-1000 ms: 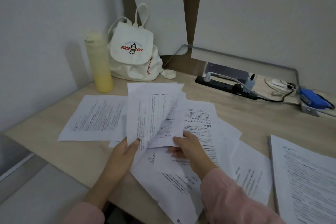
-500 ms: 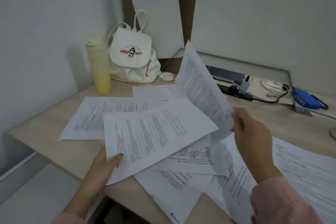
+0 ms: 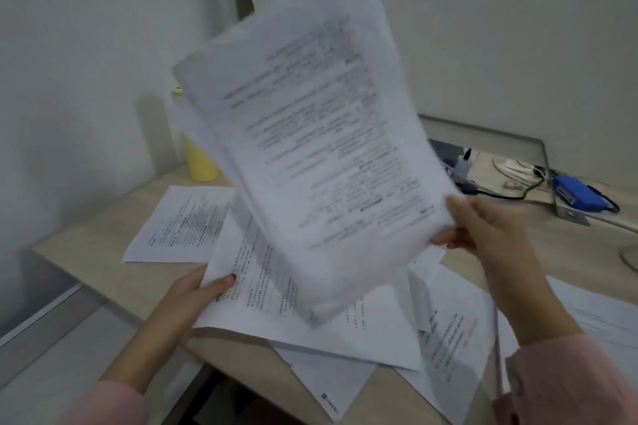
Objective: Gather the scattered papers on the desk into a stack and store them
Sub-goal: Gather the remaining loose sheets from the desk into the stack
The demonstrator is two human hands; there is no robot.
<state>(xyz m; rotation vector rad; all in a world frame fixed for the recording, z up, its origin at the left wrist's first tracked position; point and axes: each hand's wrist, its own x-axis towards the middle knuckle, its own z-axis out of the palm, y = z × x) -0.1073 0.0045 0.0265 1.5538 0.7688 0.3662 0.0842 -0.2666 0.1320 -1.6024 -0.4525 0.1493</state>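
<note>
My right hand [image 3: 490,235] pinches the lower right corner of a printed sheet [image 3: 317,134] held up high in the air, blurred and tilted, hiding the desk's back middle. My left hand [image 3: 193,293] grips the left edge of another printed sheet [image 3: 262,290] that lies over a loose pile of papers [image 3: 445,331] at the desk's front. One more sheet [image 3: 179,224] lies flat on the wooden desk [image 3: 100,252] to the left. A further printed sheet [image 3: 607,314] lies at the right edge.
A yellow bottle [image 3: 198,162] stands at the back left against the wall. At the back right are a black power strip with cables [image 3: 497,190] and a blue device [image 3: 576,197]. The desk's front edge runs diagonally at lower left.
My right hand has lifted its sheet much higher, up in front of the camera; it now hides the white bag. My left hand keeps its hold on the lower sheet.
</note>
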